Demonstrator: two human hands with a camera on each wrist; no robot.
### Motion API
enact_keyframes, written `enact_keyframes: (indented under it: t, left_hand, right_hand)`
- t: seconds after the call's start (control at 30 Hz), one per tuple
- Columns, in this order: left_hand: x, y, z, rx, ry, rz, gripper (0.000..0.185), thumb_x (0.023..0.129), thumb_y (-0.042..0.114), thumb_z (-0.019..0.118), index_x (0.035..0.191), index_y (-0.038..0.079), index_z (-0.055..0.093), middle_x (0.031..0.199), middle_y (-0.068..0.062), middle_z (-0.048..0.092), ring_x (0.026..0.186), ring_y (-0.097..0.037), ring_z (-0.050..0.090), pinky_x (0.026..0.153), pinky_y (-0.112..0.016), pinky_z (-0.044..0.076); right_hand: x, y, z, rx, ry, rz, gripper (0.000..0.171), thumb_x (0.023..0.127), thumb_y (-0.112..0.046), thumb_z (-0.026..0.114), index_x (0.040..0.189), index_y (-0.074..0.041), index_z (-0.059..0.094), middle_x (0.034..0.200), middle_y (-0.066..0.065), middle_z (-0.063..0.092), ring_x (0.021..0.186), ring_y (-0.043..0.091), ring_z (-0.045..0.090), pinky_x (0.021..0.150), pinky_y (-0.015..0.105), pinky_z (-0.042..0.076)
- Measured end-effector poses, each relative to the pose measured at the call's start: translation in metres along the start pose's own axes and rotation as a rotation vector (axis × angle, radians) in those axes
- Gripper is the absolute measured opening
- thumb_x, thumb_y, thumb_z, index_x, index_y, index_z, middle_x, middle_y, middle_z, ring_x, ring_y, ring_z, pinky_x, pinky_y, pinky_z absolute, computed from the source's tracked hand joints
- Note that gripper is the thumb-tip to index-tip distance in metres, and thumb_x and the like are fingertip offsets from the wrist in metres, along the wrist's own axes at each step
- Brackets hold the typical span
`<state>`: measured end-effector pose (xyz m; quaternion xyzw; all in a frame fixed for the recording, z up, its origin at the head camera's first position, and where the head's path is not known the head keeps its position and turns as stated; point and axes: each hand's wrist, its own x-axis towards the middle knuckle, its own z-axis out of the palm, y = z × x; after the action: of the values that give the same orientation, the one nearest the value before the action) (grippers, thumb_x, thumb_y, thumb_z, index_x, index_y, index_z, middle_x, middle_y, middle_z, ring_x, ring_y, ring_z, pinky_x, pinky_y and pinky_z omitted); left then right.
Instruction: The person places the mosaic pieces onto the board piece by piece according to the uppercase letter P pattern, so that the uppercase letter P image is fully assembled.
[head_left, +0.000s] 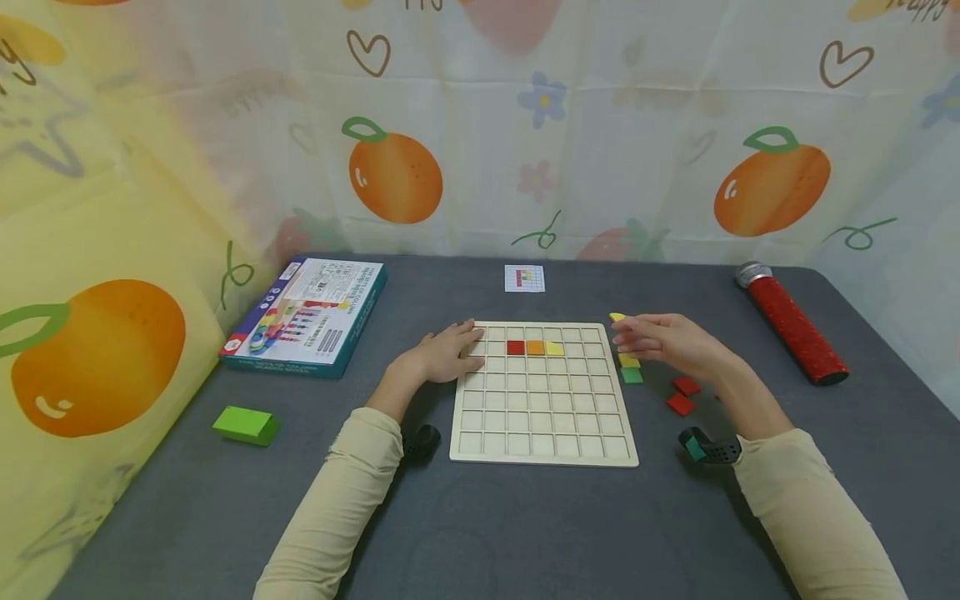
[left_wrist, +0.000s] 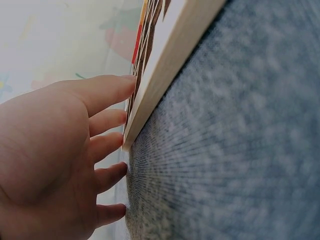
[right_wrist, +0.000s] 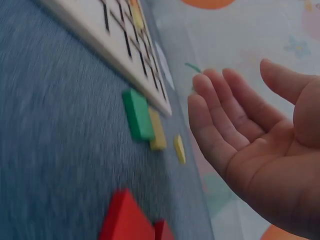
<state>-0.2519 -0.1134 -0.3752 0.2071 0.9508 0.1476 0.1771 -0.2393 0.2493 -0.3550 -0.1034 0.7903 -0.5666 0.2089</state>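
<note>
The box (head_left: 307,312) carries print too small to read. The left hand (head_left: 442,354) rests, fingers spread, at the grid board's (head_left: 543,458) 10 o'clock edge. The green tile (head_left: 632,376) lies at 6 o'clock from the right fingers, below a yellow tile (head_left: 628,361), their line running roughly 12 to 6; the right hand (head_left: 678,343) is nearer, loosely bent, thumb apart, holding nothing. Farthest right, the cloth (head_left: 645,183) reads "happy", partly cropped.

The board (head_left: 540,402) lies before me, tiles (head_left: 632,376) beside its right edge, my left hand (head_left: 444,353) at its left; near the table's (head_left: 480,533) far edge sit box (head_left: 311,312), card (head_left: 524,278) and microphone (head_left: 795,325), left to right.
</note>
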Motion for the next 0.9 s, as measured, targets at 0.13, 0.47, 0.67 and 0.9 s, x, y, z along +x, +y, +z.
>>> enact_keyframes:
  t: [0.13,0.47,0.67,0.9]
  left_hand:
    - [-0.001,0.001,0.0,-0.005,-0.004,-0.003,0.063,0.1,0.038,0.047,0.153,0.013,0.023,0.158,-0.008,0.011,0.144,-0.03,0.008,0.111,-0.055,0.009]
    - [-0.001,0.0,-0.001,0.0,-0.003,0.003,0.063,0.1,0.038,0.047,0.153,0.013,0.022,0.158,-0.009,0.011,0.143,-0.03,0.008,0.111,-0.056,0.009]
    - [0.0,-0.001,-0.002,0.006,-0.005,0.003,0.063,0.101,0.038,0.046,0.153,0.013,0.021,0.158,-0.008,0.01,0.143,-0.03,0.008,0.111,-0.056,0.009]
    - [0.001,-0.001,-0.001,-0.003,-0.009,0.011,0.064,0.101,0.039,0.046,0.153,0.013,0.02,0.158,-0.008,0.01,0.144,-0.03,0.007,0.111,-0.055,0.008]
  right_hand:
    - [-0.009,0.008,-0.01,-0.025,-0.01,0.01,0.057,0.102,-0.033,0.046,0.137,0.012,0.041,0.125,0.026,0.054,0.112,0.022,0.058,0.095,0.034,0.045]
    - [-0.023,0.022,-0.027,-0.109,-0.025,0.017,0.056,0.101,-0.033,0.048,0.139,0.007,0.041,0.131,0.026,0.05,0.115,0.022,0.057,0.093,0.029,0.046]
    - [-0.028,0.026,-0.037,-0.225,-0.054,0.002,0.053,0.096,-0.026,0.06,0.137,0.004,0.047,0.135,0.022,0.05,0.117,0.025,0.054,0.093,0.032,0.046]
    - [-0.034,0.029,-0.05,-0.304,-0.152,-0.039,0.043,0.093,-0.003,0.059,0.135,0.002,0.049,0.133,0.023,0.05,0.122,0.037,0.047,0.09,0.027,0.047]
